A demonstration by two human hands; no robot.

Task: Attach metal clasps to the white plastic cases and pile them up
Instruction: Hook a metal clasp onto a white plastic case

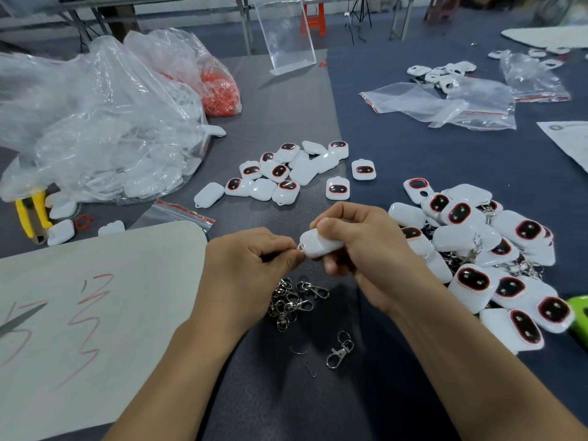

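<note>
My right hand (359,243) grips a white case (321,245) above the table (397,148), thumb on top. My left fingers (286,253) pinch together at its end; what they hold is hidden. Loose clasps (292,300) lie below; the finished pile (490,249) sits to the right.

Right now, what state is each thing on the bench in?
White case: gripped in right hand.
Left hand: pinching at case's loop end.
Clasp heap: loose, tangled.
Single clasp: lying apart.
Right pile of cases: clasps attached.
Centre cases: scattered.
Zip bags: empty, flat.
</note>
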